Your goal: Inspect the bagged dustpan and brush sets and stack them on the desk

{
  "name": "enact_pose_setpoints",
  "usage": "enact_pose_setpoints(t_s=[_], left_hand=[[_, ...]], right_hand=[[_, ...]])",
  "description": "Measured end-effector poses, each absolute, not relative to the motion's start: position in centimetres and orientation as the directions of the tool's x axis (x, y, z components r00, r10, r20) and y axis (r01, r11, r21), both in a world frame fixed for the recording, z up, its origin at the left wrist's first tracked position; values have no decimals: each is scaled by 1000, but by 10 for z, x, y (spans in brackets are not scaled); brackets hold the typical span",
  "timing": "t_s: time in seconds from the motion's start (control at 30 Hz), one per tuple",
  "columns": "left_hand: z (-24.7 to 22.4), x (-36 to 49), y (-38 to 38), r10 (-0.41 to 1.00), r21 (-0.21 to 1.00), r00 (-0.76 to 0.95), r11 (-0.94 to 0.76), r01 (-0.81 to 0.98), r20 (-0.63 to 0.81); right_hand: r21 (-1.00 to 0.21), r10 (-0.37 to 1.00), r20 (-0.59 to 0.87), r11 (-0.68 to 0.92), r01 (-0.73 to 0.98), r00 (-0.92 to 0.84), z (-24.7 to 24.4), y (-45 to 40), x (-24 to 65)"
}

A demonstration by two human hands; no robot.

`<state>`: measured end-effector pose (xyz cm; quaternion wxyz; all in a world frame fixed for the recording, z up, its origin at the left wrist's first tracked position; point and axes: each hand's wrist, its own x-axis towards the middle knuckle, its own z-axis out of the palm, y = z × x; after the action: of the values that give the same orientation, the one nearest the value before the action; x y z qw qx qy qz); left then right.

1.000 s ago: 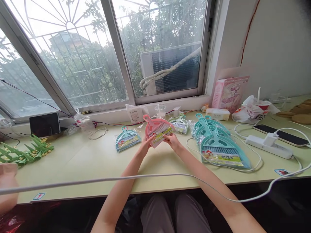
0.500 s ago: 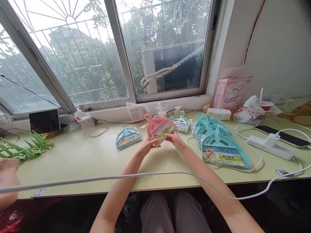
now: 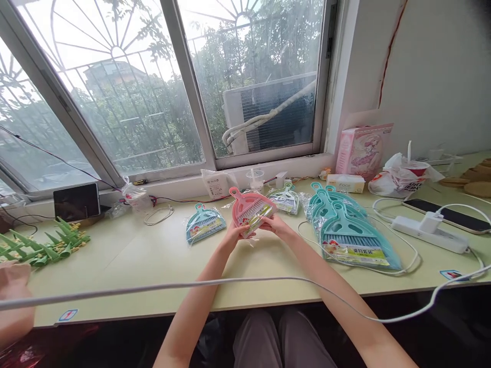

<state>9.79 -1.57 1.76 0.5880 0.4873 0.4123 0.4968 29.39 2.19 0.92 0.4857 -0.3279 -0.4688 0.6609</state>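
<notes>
Both hands hold a pink dustpan-and-brush set (image 3: 249, 205) in clear wrapping above the table, its ring handle pointing up and to the left. My left hand (image 3: 236, 234) grips its lower left edge, and my right hand (image 3: 276, 225) is closed on the lower right corner. A small teal set (image 3: 205, 224) lies to the left of my hands. Behind my right hand is a green set (image 3: 284, 199). Several larger teal sets (image 3: 353, 235) are stacked to the right, all wrapped in plastic.
A white cable (image 3: 261, 279) crosses in front, over my forearms. At right are a power strip (image 3: 429, 234), a phone (image 3: 447, 214) and a tissue box (image 3: 346, 183). Another person's hand (image 3: 14, 281) rests at far left near green artificial leaves (image 3: 46, 245). A tablet (image 3: 76, 202) stands behind.
The view has shifted slightly, so the table things appear a little lower. The pink set is still in both hands, tilted slightly differently.
</notes>
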Motion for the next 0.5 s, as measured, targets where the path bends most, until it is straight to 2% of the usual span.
enact_pose_setpoints(t_s=[0.1, 0.17, 0.23, 0.3, 0.37, 0.5], left_hand=[[22, 88, -12, 993, 975, 118, 43, -217, -17], [25, 82, -11, 996, 965, 92, 35, -261, -11], [28, 75, -11, 996, 954, 86, 24, -300, 2], [28, 70, -10, 995, 950, 96, 38, -309, -8], [26, 65, -9, 994, 952, 103, 73, -297, -44], [21, 58, -6, 991, 941, 57, 136, -310, -124]], right_hand=[[-989, 946, 58, 11, -146, -320, 12, 25, 303], [-976, 961, 214, 218, 4, -176, 14, 26, 311], [-869, 891, 453, 448, 212, -23, 16, 27, 318], [-710, 785, 619, 568, 416, -14, 16, 29, 323], [-608, 748, 660, 587, 535, -70, 13, 33, 326], [-566, 771, 620, 566, 599, -143, 3, 42, 329]])
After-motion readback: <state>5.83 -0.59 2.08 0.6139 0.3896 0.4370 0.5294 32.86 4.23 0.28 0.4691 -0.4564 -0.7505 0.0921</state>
